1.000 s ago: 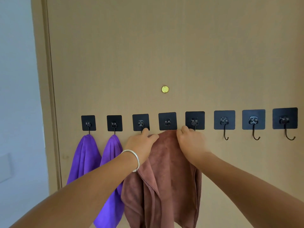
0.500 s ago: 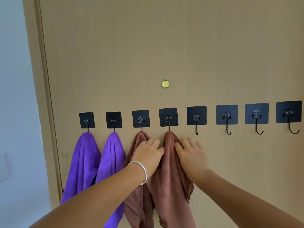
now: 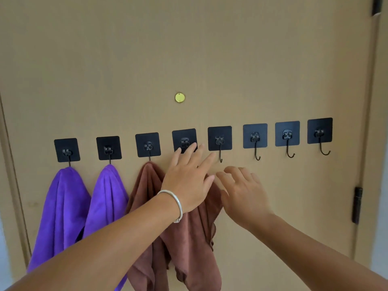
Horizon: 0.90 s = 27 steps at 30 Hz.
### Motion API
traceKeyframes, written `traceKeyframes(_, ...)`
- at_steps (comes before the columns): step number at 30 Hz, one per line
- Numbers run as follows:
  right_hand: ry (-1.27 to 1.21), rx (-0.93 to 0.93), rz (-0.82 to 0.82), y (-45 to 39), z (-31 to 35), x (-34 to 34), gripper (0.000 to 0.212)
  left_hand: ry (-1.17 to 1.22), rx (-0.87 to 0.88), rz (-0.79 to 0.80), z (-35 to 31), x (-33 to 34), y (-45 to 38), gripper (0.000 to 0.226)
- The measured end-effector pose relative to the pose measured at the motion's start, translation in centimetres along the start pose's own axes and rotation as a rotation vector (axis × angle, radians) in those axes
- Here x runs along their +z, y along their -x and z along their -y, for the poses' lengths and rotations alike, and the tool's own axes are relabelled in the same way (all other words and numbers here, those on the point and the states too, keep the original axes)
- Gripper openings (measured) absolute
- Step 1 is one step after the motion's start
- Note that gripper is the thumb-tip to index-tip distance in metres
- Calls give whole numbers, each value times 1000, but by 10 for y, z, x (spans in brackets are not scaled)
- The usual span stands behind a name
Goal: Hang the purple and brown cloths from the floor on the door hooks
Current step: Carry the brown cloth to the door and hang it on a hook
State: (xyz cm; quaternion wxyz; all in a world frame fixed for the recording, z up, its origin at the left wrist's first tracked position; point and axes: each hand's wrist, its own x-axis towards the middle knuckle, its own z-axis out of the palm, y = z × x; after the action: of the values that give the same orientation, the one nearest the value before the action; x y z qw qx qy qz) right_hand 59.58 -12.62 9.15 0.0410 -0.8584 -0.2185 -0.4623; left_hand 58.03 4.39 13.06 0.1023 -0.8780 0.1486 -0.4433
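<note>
Two purple cloths hang from the two leftmost black hooks on the tan door. A brown cloth hangs from the third hook. A second brown cloth hangs below the fourth hook, its top hidden behind my left hand. My left hand, with a silver bracelet on the wrist, is lifted in front of that hook with straight spread fingers and holds nothing. My right hand hovers just right of the cloth, fingers relaxed and empty.
Several bare hooks run to the right, the nearest beside my left fingertips. A small brass disc sits above the row. Dark hinges mark the door's right edge; a pale wall borders the left.
Both hands have let go of the second brown cloth, which now hangs on its own. My left hand rose with fingers spread; my right hand shifted right, off the cloth.
</note>
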Motion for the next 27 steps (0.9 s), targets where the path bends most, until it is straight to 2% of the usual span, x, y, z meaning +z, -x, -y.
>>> traceKeyframes(5, 78, 151, 39, 17, -44, -27, 42, 117, 55, -1, -52, 13, -30, 60)
traceKeyframes(15, 388, 469, 45, 78, -114, -95, 42, 377, 356, -70, -145, 23, -76, 61)
traceKeyframes(21, 624, 674, 50, 121, -111, -156, 41, 605, 596, -153, -212, -4, -83, 61)
traceKeyframes(27, 859, 906, 151, 186, -71, -234, 44, 864, 815, -187, -293, -54, -49, 60)
